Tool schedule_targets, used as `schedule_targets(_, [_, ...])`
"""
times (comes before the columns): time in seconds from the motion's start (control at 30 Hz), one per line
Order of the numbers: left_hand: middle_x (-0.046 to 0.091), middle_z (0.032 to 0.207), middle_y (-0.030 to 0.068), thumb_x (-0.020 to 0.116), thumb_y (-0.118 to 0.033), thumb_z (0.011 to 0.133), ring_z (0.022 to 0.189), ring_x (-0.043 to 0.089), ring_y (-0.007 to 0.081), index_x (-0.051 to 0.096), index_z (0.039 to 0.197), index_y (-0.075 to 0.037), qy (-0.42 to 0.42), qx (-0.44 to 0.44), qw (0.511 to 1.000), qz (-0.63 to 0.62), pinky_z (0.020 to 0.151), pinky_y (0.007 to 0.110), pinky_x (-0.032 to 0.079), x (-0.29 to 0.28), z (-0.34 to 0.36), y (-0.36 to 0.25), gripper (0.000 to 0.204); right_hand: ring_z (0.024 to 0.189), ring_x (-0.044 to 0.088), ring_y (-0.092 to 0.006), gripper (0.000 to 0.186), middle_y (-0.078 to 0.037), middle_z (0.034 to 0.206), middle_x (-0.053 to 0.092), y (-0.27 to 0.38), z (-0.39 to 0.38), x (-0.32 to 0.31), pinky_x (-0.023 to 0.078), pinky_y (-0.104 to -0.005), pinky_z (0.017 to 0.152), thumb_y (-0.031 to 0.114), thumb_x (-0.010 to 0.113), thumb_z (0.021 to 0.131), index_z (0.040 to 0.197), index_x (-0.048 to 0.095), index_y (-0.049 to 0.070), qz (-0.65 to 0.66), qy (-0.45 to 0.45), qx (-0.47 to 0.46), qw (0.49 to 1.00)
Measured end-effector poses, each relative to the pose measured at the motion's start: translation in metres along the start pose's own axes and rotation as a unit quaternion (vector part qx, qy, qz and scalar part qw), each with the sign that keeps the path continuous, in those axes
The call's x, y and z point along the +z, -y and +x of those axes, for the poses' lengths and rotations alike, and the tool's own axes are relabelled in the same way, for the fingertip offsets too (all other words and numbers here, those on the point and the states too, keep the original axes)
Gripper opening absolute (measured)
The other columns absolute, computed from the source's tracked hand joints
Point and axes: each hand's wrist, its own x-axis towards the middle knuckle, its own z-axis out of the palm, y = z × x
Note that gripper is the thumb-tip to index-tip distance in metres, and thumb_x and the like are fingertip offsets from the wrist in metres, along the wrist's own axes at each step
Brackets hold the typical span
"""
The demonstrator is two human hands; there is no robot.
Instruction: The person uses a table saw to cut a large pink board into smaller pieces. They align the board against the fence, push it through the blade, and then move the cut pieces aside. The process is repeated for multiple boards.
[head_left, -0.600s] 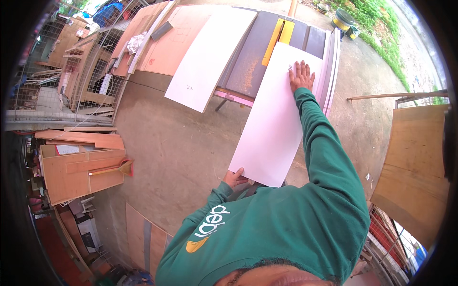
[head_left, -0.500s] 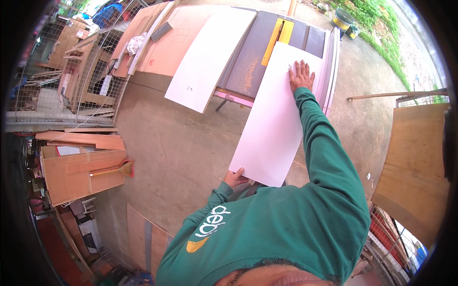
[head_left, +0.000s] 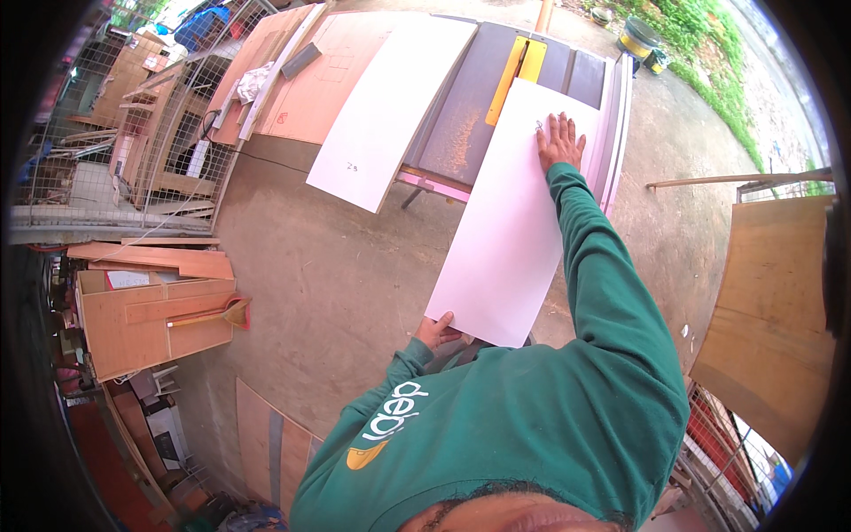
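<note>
My right hand (head_left: pixel 561 144) lies palm down with fingers spread on a long white panel (head_left: pixel 492 253), whose far end rests on a grey table saw (head_left: pixel 443 133) with a yellow insert (head_left: pixel 505 84). My left hand (head_left: pixel 436 332) grips the near left corner of this panel, thumb on top and fingers partly hidden under it. The panel reaches back past the saw table's front edge toward my body. Left of it, a second white board (head_left: pixel 381 106) lies partly over the saw and a pinkish plywood sheet (head_left: pixel 306 106).
A wire cage (head_left: pixel 204 80) with offcuts stands at left, and a wooden cabinet (head_left: pixel 120 341) with a broom (head_left: pixel 226 315) below it. Plywood sheets (head_left: pixel 253 426) lie lower left. A tall board (head_left: pixel 762 319) stands right, near a wooden bar (head_left: pixel 691 182). Buckets (head_left: pixel 636 37) sit beyond the saw.
</note>
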Motion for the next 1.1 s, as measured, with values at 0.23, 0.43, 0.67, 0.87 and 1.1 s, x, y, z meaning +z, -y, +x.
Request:
schedule_targets(0.23, [0.062,0.121,0.0185,0.067,-0.039,0.096,0.104,0.069,0.0301,0.041,0.140,-0.001,0.006,0.003,1.000,0.000,0.088,0.045,0.061,0.004,0.001,-0.006,0.064,0.155,0.012,-0.0204,0.065,0.000,0.168,0.018,-0.002,0.006,0.007,0.004,-0.0495,0.126,0.056,0.026,0.101,0.160,0.025,0.027,-0.001,-0.005,-0.002,1.000])
schedule_targets(0.43, [0.063,0.119,0.0186,0.068,-0.040,0.096,0.104,0.068,0.0304,0.042,0.139,-0.001,-0.005,0.007,1.000,-0.006,0.088,0.046,0.061,0.005,0.006,-0.004,0.064,0.155,0.012,-0.0205,0.065,-0.001,0.168,0.018,-0.002,0.011,0.007,0.005,-0.0500,0.126,0.055,0.027,0.101,0.160,0.025,0.026,-0.003,-0.004,-0.004,1.000])
schedule_targets(0.67, [0.062,0.121,0.0190,0.067,-0.039,0.096,0.105,0.068,0.0307,0.042,0.140,-0.001,-0.007,0.005,1.000,0.000,0.088,0.046,0.061,0.007,0.007,-0.006,0.064,0.155,0.012,-0.0209,0.065,-0.001,0.168,0.017,-0.003,0.013,0.003,0.005,-0.0502,0.126,0.054,0.028,0.102,0.160,0.025,0.025,0.002,-0.001,-0.008,1.000])
schedule_targets(0.87, [0.061,0.123,0.0191,0.067,-0.039,0.096,0.107,0.067,0.0304,0.041,0.141,-0.001,0.000,0.012,1.000,-0.003,0.087,0.045,0.062,0.010,0.008,-0.010,0.065,0.155,0.011,-0.0212,0.065,-0.001,0.168,0.017,-0.002,0.015,-0.002,0.004,-0.0502,0.126,0.054,0.029,0.102,0.160,0.025,0.024,0.007,0.006,-0.008,1.000])
schedule_targets(1.1, [0.060,0.125,0.0193,0.068,-0.039,0.095,0.108,0.067,0.0310,0.038,0.142,-0.001,0.005,0.001,1.000,-0.001,0.088,0.044,0.062,0.007,0.012,-0.011,0.068,0.155,0.011,-0.0205,0.064,-0.001,0.168,0.017,-0.004,0.018,0.002,0.004,-0.0500,0.126,0.054,0.027,0.102,0.160,0.025,0.025,-0.001,0.004,-0.008,1.000])
